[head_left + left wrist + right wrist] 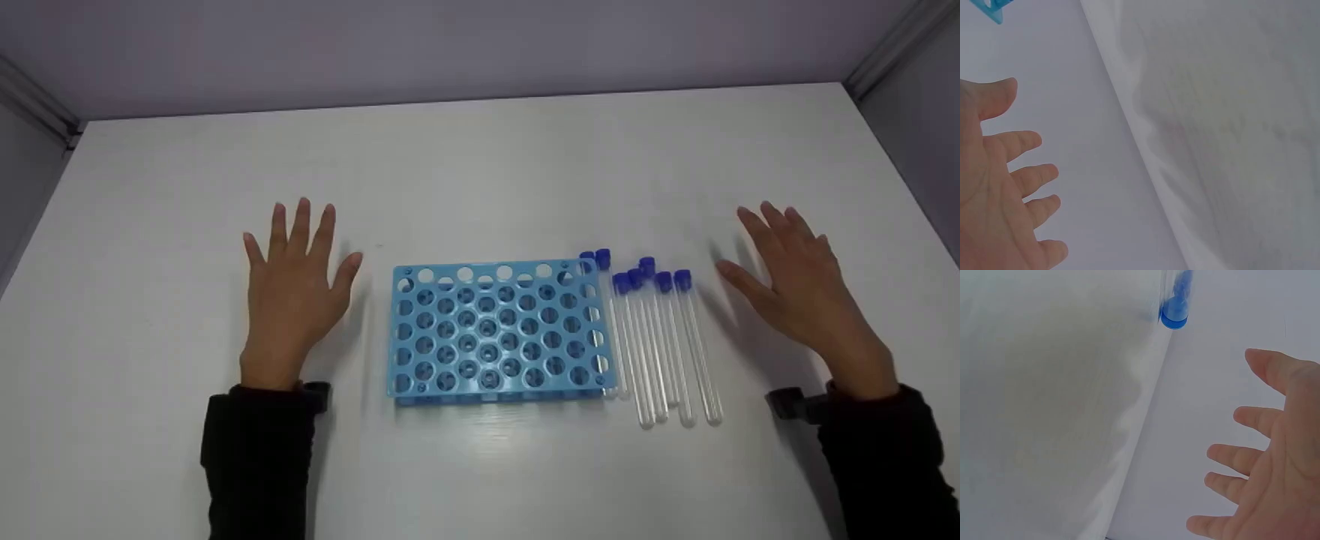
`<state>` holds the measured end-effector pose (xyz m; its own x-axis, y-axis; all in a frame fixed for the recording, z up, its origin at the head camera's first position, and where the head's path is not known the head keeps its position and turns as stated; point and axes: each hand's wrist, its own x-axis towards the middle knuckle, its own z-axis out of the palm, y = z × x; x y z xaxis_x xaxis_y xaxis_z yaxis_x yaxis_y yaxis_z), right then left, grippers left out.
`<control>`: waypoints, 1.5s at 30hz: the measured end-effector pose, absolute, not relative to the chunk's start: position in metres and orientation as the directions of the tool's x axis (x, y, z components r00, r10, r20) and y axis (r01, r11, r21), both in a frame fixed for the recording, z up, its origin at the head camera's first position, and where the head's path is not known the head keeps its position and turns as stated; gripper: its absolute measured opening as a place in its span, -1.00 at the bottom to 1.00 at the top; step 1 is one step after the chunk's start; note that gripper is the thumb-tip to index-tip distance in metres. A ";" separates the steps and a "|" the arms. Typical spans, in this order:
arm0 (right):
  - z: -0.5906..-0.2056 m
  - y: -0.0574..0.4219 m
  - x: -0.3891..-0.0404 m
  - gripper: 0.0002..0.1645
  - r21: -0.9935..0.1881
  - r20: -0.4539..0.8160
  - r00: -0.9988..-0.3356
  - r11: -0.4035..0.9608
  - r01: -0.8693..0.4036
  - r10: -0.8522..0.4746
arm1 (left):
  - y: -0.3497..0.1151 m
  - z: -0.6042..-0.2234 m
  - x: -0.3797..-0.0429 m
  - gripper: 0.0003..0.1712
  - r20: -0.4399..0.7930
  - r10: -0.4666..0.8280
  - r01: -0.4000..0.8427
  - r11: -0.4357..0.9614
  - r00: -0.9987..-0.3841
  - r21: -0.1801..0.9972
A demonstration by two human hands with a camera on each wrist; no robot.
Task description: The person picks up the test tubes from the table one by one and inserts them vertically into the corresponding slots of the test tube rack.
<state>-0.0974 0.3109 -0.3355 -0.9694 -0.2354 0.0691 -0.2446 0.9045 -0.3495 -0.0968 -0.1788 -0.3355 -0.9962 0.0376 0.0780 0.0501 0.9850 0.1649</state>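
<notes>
Left hand (291,304) and right hand (811,294): fingers spread, gripping nothing, flanking the blue rack (501,328). Capped tubes (663,352) lie at its right end, presumably flat because rounded bottoms won't stand unsupported.

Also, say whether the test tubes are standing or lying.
Lying down: the test tubes stretch lengthwise along the table, blue caps at their far ends.

A light-blue rack (511,385) stands holes-up — clear, blue-capped tubes (652,352) lie clustered along its right edge.
</notes>
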 end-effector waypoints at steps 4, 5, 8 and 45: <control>-0.336 0.311 -0.098 -0.21 -0.353 0.076 -0.969 0.902 -0.248 -0.237 | -0.179 -0.335 -0.096 -0.26 0.076 0.038 0.050 0.984 -0.996 0.170; -0.337 0.312 -0.098 -0.21 -0.352 0.079 -0.968 0.902 -0.250 -0.237 | -0.179 -0.334 -0.096 -0.27 0.075 0.039 0.051 0.984 -0.996 0.172; -0.337 0.312 -0.098 -0.22 -0.354 0.089 -0.968 0.901 -0.252 -0.236 | -0.177 -0.332 -0.096 -0.28 0.069 0.040 0.052 0.981 -0.997 0.185; -0.321 0.289 -0.081 -0.35 -0.377 -0.087 -0.955 0.897 -0.231 -0.282 | -0.150 -0.294 -0.070 -0.69 -0.312 0.323 0.108 0.829 -0.894 0.549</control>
